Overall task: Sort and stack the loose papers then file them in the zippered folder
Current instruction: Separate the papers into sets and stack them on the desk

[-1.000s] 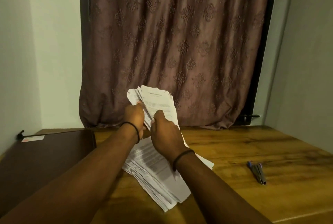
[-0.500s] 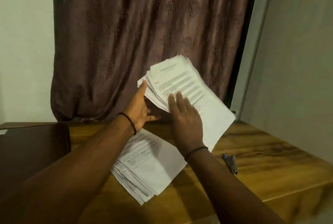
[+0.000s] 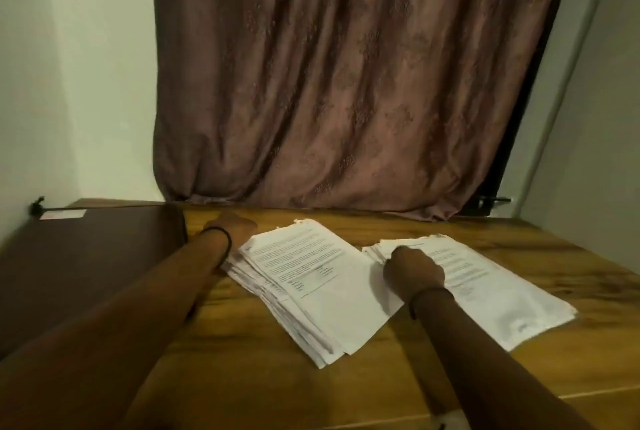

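Observation:
Two stacks of printed white papers lie on the wooden table [image 3: 450,370]. The left paper stack [image 3: 311,287] is thick, with fanned, uneven edges. The right paper stack [image 3: 491,291] lies beside it and slightly overlaps its right edge. My left hand [image 3: 230,229] rests at the far left corner of the left stack, its fingertips hidden. My right hand [image 3: 414,268] sits with curled fingers on the near left edge of the right stack and grips it. The dark brown zippered folder [image 3: 86,256] lies flat and closed on the table's left side.
A brown patterned curtain [image 3: 346,83] hangs behind the table and touches its back edge. Pale walls close in on the left and right. A small white card [image 3: 62,224] lies at the folder's far corner. The table's front edge runs near the bottom right.
The bundle that both hands held up in the air has come down onto the table as a second stack on the right. My left hand has moved to the left stack's far corner.

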`<action>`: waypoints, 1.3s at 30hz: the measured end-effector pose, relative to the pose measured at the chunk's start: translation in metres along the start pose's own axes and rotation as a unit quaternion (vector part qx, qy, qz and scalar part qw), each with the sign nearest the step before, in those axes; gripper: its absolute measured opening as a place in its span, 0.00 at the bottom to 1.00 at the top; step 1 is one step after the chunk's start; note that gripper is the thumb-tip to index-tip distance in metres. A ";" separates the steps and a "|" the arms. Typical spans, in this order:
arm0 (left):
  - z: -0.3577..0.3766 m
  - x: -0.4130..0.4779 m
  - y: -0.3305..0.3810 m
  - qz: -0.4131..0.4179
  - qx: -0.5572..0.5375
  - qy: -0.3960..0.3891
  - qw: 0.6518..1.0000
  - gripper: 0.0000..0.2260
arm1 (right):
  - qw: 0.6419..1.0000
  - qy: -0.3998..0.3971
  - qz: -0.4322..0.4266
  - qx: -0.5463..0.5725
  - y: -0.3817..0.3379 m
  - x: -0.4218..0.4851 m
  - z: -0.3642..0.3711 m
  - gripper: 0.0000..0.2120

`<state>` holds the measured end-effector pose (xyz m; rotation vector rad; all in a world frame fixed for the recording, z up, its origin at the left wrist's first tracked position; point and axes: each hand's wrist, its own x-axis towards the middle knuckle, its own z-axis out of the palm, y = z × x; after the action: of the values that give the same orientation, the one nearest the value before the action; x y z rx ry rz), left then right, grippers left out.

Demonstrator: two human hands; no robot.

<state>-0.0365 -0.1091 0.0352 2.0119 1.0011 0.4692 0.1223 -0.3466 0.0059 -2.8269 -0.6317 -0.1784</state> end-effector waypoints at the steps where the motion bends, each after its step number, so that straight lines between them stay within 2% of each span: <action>1: -0.005 0.002 -0.008 -0.019 0.038 0.014 0.999 0.18 | 0.999 0.031 -0.028 0.003 -0.015 0.000 -0.005 0.12; 2: -0.009 0.007 -0.016 -0.002 0.109 0.014 0.994 0.18 | 0.996 0.054 -0.063 0.016 -0.032 0.000 -0.007 0.10; 4: -0.016 0.006 -0.019 0.002 0.181 -0.009 0.983 0.20 | 0.988 0.067 -0.133 0.042 -0.066 0.000 -0.009 0.10; 6: -0.021 0.005 -0.020 -0.021 0.148 -0.004 0.989 0.21 | 0.978 0.052 -0.194 0.061 -0.100 -0.006 -0.001 0.12; 8: -0.025 0.009 -0.023 -0.072 0.042 0.013 0.996 0.18 | 0.966 0.045 -0.236 0.100 -0.129 -0.013 0.010 0.13; 11: -0.027 0.020 -0.028 -0.083 -0.007 -0.021 0.996 0.17 | 0.954 0.021 -0.267 0.133 -0.153 -0.021 0.026 0.17; 14: -0.019 0.020 -0.033 -0.152 -0.069 -0.076 0.983 0.12 | 0.952 -0.009 -0.281 0.118 -0.160 -0.026 0.037 0.21; 16: -0.013 0.025 -0.037 -0.172 -0.103 -0.080 0.976 0.15 | 0.951 -0.008 -0.297 0.092 -0.162 -0.026 0.045 0.19; 20: -0.006 0.025 -0.043 -0.134 -0.134 -0.058 0.980 0.13 | 0.951 0.020 -0.298 0.078 -0.160 -0.022 0.053 0.12; 23: -0.003 0.025 -0.045 -0.092 -0.184 -0.064 0.977 0.09 | 0.949 0.059 -0.272 0.145 -0.155 -0.018 0.050 0.11; 25: -0.007 0.024 -0.046 -0.090 -0.265 -0.098 0.955 0.10 | 0.942 0.092 -0.245 0.208 -0.152 -0.016 0.047 0.08; 27: -0.011 0.023 -0.050 -0.101 -0.322 -0.145 0.930 0.14 | 0.935 0.113 -0.224 0.250 -0.148 -0.015 0.044 0.13; 30: -0.011 0.021 -0.056 -0.102 -0.353 -0.173 0.914 0.16 | 0.928 0.101 -0.260 0.248 -0.145 -0.018 0.043 0.22; 34: -0.008 0.017 -0.055 -0.096 -0.386 -0.166 0.902 0.16 | 0.907 0.073 -0.338 0.242 -0.150 -0.030 0.047 0.19; 39: -0.008 0.013 -0.055 -0.088 -0.399 -0.164 0.898 0.12 | 0.916 0.083 -0.347 0.180 -0.152 -0.031 0.052 0.26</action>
<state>-0.0605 -0.0758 -0.0046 1.1918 0.6201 0.3438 0.0323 -0.2115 -0.0186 -2.1030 -1.4341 -0.3729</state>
